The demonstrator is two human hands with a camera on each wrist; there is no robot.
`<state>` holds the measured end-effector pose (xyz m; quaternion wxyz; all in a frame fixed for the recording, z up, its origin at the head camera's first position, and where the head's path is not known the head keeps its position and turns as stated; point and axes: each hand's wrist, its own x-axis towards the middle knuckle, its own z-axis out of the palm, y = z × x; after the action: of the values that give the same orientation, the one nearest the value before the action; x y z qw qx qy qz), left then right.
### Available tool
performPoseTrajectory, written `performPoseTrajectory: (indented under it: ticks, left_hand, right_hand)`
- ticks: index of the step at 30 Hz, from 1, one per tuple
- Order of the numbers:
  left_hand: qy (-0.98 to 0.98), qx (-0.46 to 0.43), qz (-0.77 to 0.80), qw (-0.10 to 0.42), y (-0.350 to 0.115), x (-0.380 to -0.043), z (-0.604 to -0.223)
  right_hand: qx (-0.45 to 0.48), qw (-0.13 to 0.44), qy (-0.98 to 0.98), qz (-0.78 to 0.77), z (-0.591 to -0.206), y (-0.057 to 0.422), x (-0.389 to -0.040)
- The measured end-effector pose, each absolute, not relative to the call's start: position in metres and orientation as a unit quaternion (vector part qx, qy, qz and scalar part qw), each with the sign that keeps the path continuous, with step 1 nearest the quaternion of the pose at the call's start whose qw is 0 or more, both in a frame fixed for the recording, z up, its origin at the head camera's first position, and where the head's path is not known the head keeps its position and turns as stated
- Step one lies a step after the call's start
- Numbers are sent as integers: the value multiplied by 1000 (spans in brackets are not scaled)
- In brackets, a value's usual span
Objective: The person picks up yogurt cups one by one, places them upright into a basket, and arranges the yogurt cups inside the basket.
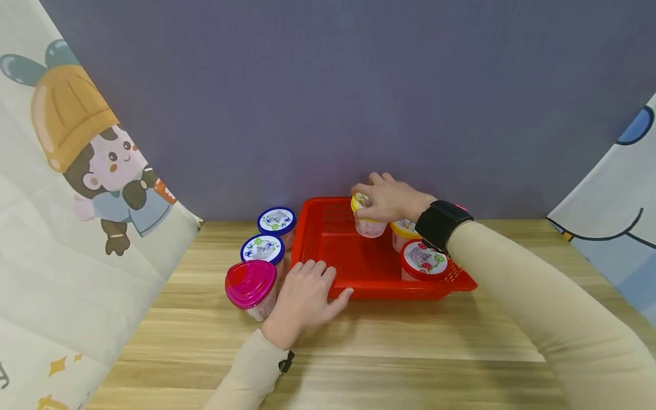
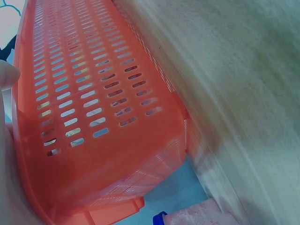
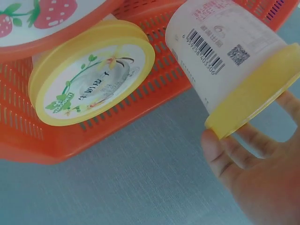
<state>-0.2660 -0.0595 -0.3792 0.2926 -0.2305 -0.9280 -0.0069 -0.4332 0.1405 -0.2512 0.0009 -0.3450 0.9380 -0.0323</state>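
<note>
My right hand (image 1: pixel 392 199) holds a pale plastic cup (image 1: pixel 370 226) by its yellow lid, over the back part of a red plastic basket (image 1: pixel 353 256). In the right wrist view this cup (image 3: pixel 220 51) is tilted, its barcode showing and the thumb and fingers at the lid's edge. Beside it in the basket are another yellow-lidded cup (image 3: pixel 93 79) and a red-lidded cup (image 1: pixel 424 259) with strawberry print. My left hand (image 1: pixel 307 296) rests at the basket's front left corner, thumb spread along the front rim. The left wrist view shows the basket's slotted wall (image 2: pixel 89 84).
Left of the basket two blue-lidded cups (image 1: pixel 277 220) stand one behind the other on the wooden table (image 1: pixel 389 364). In front of them is a tub with a pink lid (image 1: pixel 251 283), close to my left hand. A grey panel (image 1: pixel 328 102) rises behind the basket.
</note>
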Motion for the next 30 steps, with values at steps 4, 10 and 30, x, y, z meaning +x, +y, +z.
performPoseTrajectory:
  ticks: [4, 10, 30]
  left_hand:
    - [-928, -227, -5, 296, -59, -269, -378]
    - [-932, -219, -3, 289, -56, -272, -378]
    - [-934, -230, -4, 274, -65, -258, -376]
  right_hand:
    - [-352, 3, 936, -28, -253, 138, -439]
    - [-356, 14, 934, -28, -261, 137, -449]
    - [-305, 63, 950, -24, -286, 120, -435]
